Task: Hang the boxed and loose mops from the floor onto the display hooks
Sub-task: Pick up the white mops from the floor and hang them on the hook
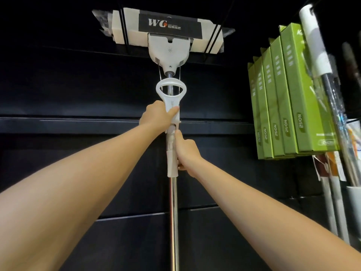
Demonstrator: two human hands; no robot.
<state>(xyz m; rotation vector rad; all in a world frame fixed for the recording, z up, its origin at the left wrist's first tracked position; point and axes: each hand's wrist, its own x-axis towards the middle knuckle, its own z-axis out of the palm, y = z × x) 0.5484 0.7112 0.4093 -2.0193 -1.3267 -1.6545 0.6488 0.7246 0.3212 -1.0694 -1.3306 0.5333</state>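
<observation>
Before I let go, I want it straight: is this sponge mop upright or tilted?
Upright: the sponge mop has its pole vertical and head on top, level. Left hand and right hand grip its handle.

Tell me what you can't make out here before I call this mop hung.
All in the head view:
- Hooks: lost against the dark wall behind the mop head; whether it hangs on them cannot be told.
- Pole: lower end cut off by the bottom edge.
- Left hand and right hand: fingers hidden behind the handle.
- Boxes: small print unreadable.
- Mops at right: blurred, cropped by the edge.
</observation>
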